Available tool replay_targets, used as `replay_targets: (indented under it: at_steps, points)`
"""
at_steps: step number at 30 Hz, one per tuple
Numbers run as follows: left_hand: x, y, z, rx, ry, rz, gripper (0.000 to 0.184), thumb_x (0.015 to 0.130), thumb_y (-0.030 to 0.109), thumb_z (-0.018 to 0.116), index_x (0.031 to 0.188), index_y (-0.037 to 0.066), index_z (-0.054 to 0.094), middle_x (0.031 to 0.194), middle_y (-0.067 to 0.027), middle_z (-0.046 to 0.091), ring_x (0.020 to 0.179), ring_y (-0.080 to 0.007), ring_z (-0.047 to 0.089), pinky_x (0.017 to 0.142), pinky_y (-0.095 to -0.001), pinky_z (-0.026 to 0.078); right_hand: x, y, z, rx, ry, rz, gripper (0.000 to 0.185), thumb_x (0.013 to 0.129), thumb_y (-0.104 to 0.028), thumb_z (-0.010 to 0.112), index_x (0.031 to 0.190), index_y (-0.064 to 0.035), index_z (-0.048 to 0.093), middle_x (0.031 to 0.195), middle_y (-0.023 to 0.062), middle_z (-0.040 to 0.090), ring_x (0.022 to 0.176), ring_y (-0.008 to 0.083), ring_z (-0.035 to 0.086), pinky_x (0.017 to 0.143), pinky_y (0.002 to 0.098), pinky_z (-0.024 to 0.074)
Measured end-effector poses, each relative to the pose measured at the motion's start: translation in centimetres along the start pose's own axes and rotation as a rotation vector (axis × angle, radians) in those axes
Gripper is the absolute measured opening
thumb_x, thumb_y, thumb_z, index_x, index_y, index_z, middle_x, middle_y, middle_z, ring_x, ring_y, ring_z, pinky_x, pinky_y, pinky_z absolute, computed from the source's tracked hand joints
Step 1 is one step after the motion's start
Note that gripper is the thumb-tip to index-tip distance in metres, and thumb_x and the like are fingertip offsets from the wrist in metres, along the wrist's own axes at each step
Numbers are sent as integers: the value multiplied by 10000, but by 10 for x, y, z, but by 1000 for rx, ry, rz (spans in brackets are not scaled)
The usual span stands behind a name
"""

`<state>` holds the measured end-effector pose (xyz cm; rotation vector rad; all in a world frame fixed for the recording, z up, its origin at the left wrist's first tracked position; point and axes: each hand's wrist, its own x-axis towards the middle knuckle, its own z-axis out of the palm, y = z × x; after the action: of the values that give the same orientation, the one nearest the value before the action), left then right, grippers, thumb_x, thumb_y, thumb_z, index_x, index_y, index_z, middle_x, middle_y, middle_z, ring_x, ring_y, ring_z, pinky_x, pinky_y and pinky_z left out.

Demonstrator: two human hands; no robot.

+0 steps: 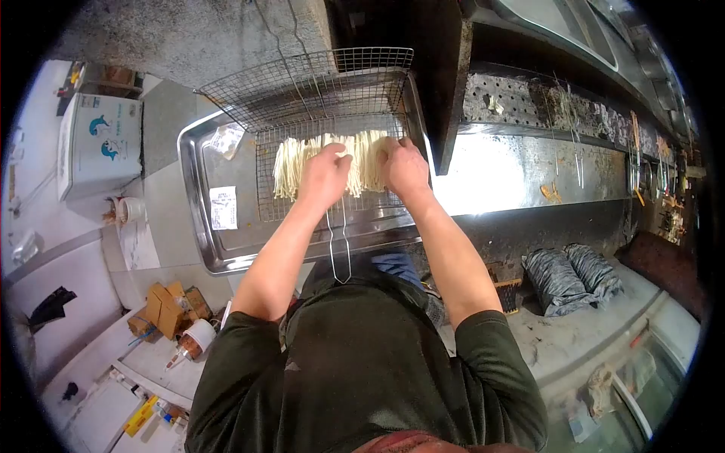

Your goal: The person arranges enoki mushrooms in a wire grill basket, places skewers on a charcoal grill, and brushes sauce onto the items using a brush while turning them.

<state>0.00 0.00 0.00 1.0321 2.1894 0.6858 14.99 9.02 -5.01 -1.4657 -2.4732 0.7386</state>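
Note:
Pale, thin strands that look like enoki mushrooms (287,167) lie side by side in a wire grill basket (266,200), whose hinged lid (249,98) stands raised at the far side. The basket rests in a large metal tray (208,245), its long wire handle pointing toward my body. My left hand (326,175) is on the middle of the strands, fingers bent and pressed together on them. At the right end of the row, my right hand (405,166) has its fingers curled around the strands' edge.
Two paper packets, one white (223,208), lie in the tray's left part. A perforated metal grill (529,106) and a dark upright panel (453,98) stand to the right. Dark plastic bags (555,281) lie lower right; cardboard boxes (162,309) and a white cabinet (102,143) are at left.

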Motion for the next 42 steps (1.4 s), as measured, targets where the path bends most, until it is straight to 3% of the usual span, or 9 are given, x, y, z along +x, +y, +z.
replay_targets:
  at_steps: [5, 6, 9, 10, 17, 22, 25, 33, 42]
  points:
    - [4, -46, -19, 55, 312, 242, 200, 860, 204, 609, 949, 38, 675, 885, -175, 656, 778, -313, 653, 695, -369, 507, -4, -2, 4, 64, 98, -114, 244, 843, -212, 590, 1019, -46, 620, 971, 149, 605, 906, 324, 594, 751, 431, 511]
    - [2, -41, -33, 79, 185, 46, 273, 856, 236, 617, 1059, 57, 645, 1056, -182, 625, 963, -333, 618, 806, -405, 489, -6, -4, 8, 65, 101, -114, 265, 843, -210, 590, 1051, -47, 612, 985, 154, 598, 925, 329, 585, 772, 434, 503]
    - [8, -58, -28, 448, 355, 457, 424, 869, 303, 603, 1236, 98, 554, 1293, -183, 504, 1224, -387, 447, 1004, -480, 372, -6, -10, 12, 10, 153, -141, 330, 848, -203, 585, 1145, -61, 590, 1068, 173, 574, 1008, 349, 548, 850, 436, 472]
    - [9, -62, -23, 484, 180, 456, 561, 885, 366, 566, 1370, 122, 425, 1445, -164, 348, 1362, -425, 229, 1113, -552, 181, -7, -12, 13, -34, 189, -165, 348, 853, -201, 580, 1176, -72, 583, 1123, 183, 562, 1054, 358, 528, 888, 433, 456]
    - [11, -66, 4, 525, 128, 313, 639, 908, 423, 516, 1424, 87, 345, 1513, -145, 251, 1406, -384, 161, 1117, -581, 120, -11, -22, 37, 71, 225, -211, 394, 862, -141, 564, 1242, -42, 534, 1259, 227, 499, 1140, 395, 472, 989, 458, 384]
    - [-7, -69, -34, 564, 64, 286, 975, 746, 579, 660, 1443, 29, 256, 1521, -209, 181, 1418, -396, 113, 1121, -572, 116, -9, -23, 32, 63, 153, -190, 471, 896, -167, 522, 1320, 15, 428, 1370, 255, 403, 1251, 418, 388, 1076, 480, 290]
    - [-10, -84, -28, 537, 43, 278, 1001, 747, 588, 655, 1442, 3, 235, 1519, -222, 174, 1416, -401, 118, 1121, -570, 118, -12, -23, 45, 60, 141, -183, 506, 905, -181, 508, 1334, 56, 385, 1408, 260, 359, 1307, 418, 334, 1101, 494, 256]
    - [-9, -67, -32, 493, 118, 269, 912, 797, 543, 626, 1416, -25, 272, 1501, -213, 229, 1402, -383, 177, 1125, -550, 137, -6, -34, 35, 76, 78, -197, 512, 913, -210, 504, 1325, 68, 384, 1405, 260, 363, 1311, 407, 335, 1105, 482, 261]
    - [70, -68, -21, 317, -74, 519, 474, 913, 271, 526, 1308, 20, 454, 1365, -176, 454, 1259, -341, 433, 1058, -413, 351, -3, -25, 32, 170, 111, -232, 437, 896, -148, 513, 1276, 57, 443, 1348, 252, 432, 1228, 405, 423, 1056, 444, 344]
